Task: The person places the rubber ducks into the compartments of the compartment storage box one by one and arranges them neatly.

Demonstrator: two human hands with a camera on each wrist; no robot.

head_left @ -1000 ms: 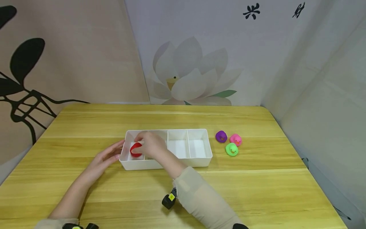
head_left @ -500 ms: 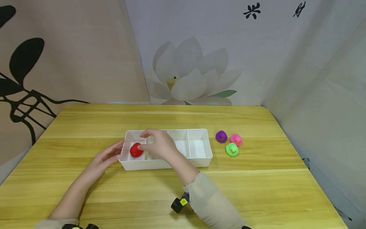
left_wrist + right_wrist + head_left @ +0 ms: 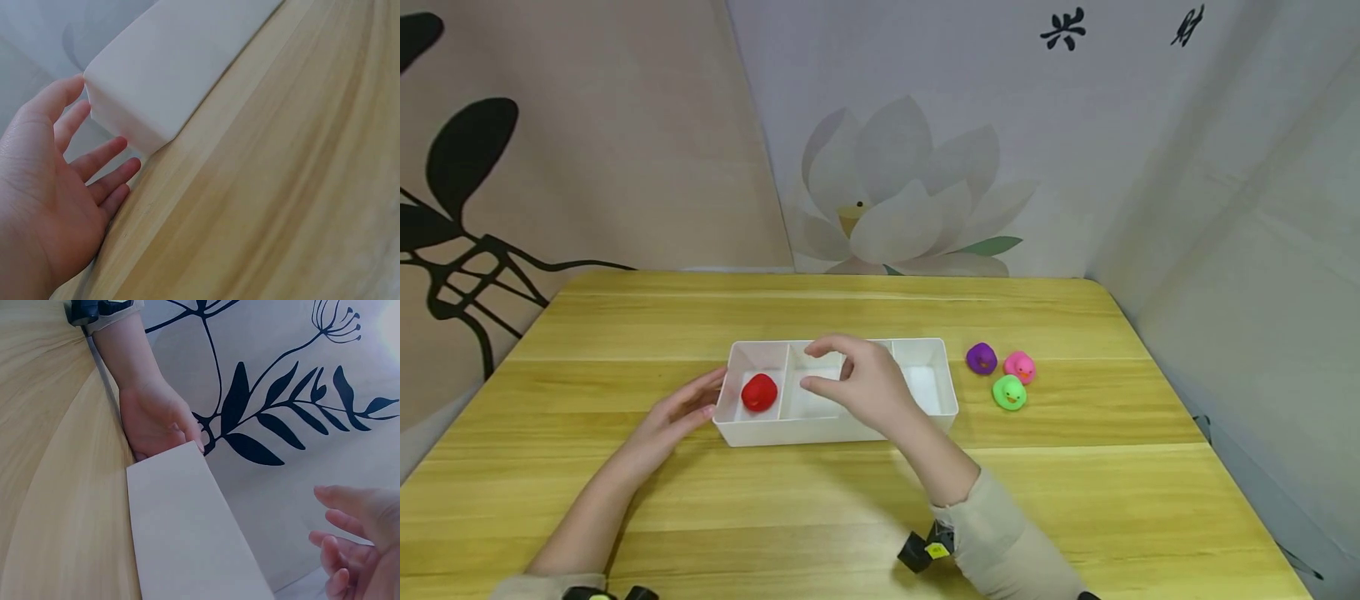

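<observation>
A white divided box (image 3: 820,432) stands on the wooden table, and a red rubber-looking toy (image 3: 759,392) lies in its leftmost compartment. My left hand (image 3: 673,421) rests its fingertips against the box's left end; in the left wrist view the relaxed fingers (image 3: 100,159) touch or nearly touch that end wall. Above the second and third compartments hovers my right hand (image 3: 868,387), thumb and fingers apart with nothing between them. The right wrist view shows the same hand (image 3: 362,544) with loosely bent fingers over the box. Its body hides part of the dividers.
Right of the box sit three small toy ducks: a purple one (image 3: 981,358), a pink one (image 3: 1019,367) and a green one (image 3: 1009,392). The table (image 3: 760,517) reaches back to a printed curtain (image 3: 910,150).
My right hand has let go of the red toy and moved right, away from the leftmost compartment. The toy stays there. My left hand has kept its place.
</observation>
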